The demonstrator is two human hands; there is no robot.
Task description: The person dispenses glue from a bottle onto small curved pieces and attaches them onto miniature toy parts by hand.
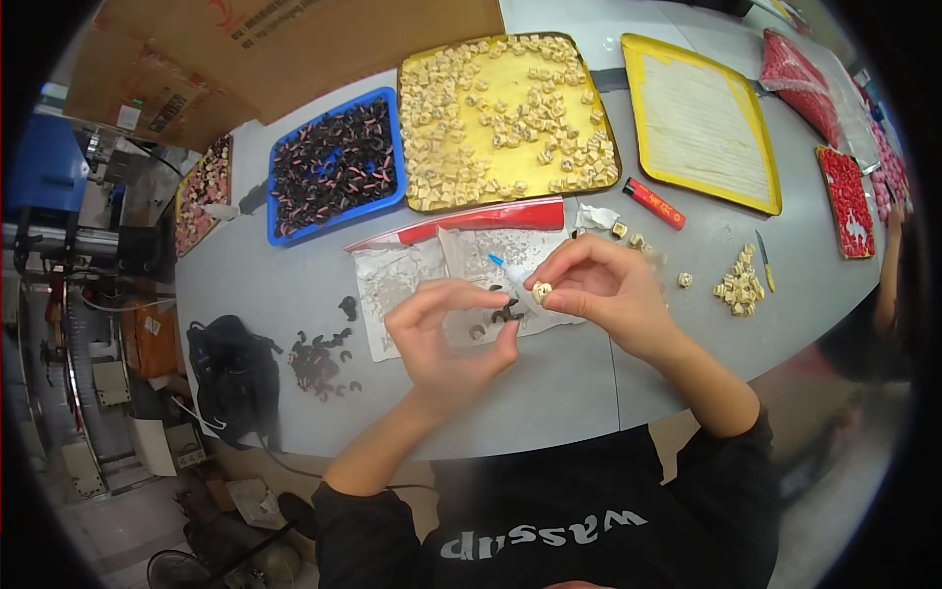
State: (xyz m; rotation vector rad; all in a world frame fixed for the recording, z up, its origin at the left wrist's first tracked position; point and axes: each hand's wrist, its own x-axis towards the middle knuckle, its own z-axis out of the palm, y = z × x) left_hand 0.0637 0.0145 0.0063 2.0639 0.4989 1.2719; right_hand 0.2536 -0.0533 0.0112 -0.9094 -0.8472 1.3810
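Observation:
My right hand (613,299) pinches a small cream-coloured cube-like bead (541,292) between thumb and fingertips. My left hand (446,334) is just left of it, thumb and forefinger curved apart. Several small dark curved pieces (506,312) show in that gap; they seem to lie on the paper behind. A white squeeze bottle with a blue tip (515,272) points up-left beside my right fingers. Whether it rests on the paper or touches the hand is hidden. Under both hands lies a stained white sheet (392,280) with a red strip (481,218).
A blue tray (398,182) of dark and pink pieces and a yellow tray (510,88) of cream beads stand behind. Farther right are a lined yellow tray (697,123), red tube (654,204), knife (764,260) and bead pile (739,283). Dark pieces (319,363) lie left.

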